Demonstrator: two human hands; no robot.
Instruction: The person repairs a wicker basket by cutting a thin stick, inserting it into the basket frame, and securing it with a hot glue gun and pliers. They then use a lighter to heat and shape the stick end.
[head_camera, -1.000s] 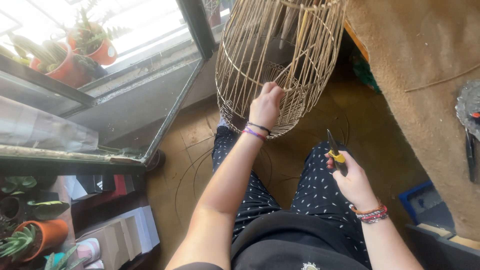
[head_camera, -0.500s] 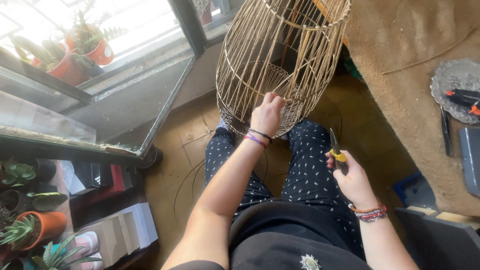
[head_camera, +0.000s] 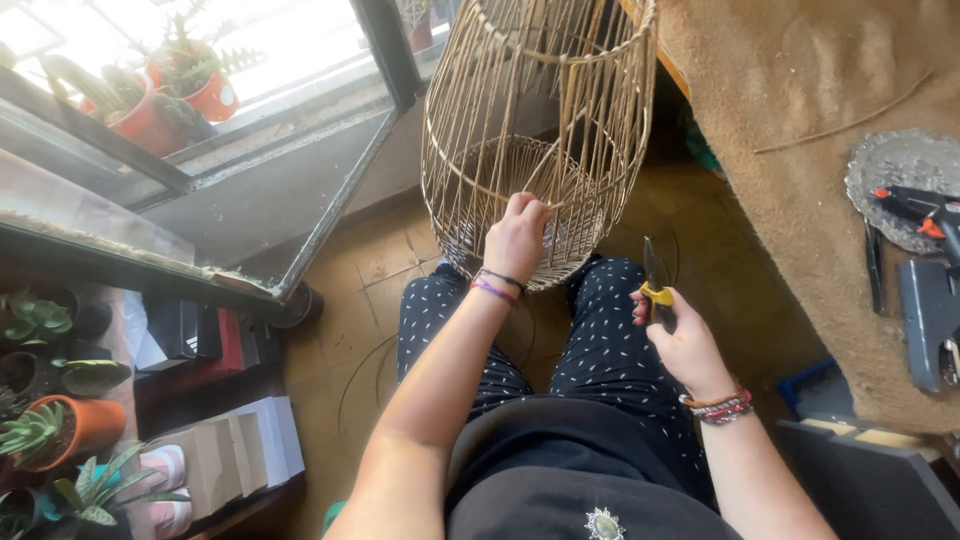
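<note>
silver tray (head_camera: 900, 165) newly visible on brown carpet (head_camera: 800, 120)

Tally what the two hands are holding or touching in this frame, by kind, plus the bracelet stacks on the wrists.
Tall open-weave wicker basket frame, gripped by the left hand: 1
Yellow-handled cutting pliers, held in the right hand: 1
Wrists with bracelet stacks, the left wrist's purple and dark bands and the right wrist's red and dark bands: 2
Total: 4
</note>
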